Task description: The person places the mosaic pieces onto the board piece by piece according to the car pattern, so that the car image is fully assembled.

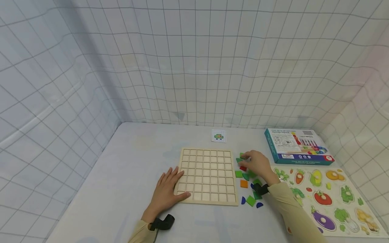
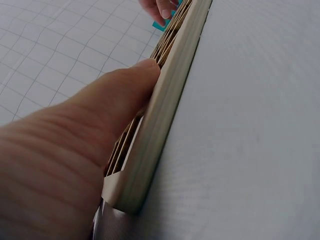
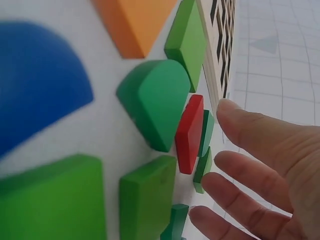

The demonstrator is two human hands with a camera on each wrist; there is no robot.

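A wooden grid board point(image 1: 206, 175) lies on the white table. My left hand point(image 1: 165, 189) rests along its left side, fingers stretched out and thumb on the front rim. To the right of the board, my right hand point(image 1: 257, 164) is over a scatter of coloured pieces, thumb and fingers apart with nothing between them. Closest to its fingertips are a red piece point(image 3: 190, 135) and small green pieces. A teal-green quarter-round point(image 3: 159, 102), an orange square point(image 1: 244, 184) and a light green square point(image 1: 251, 200) lie nearby.
Blue half-round pieces point(image 1: 259, 205) lie nearest me in the scatter. Behind the board is a small picture card point(image 1: 218, 136). A flat toy box point(image 1: 299, 146) stands at the back right, with a sheet of vegetable pictures point(image 1: 332, 199) in front of it. Grid-patterned cloth walls surround the table.
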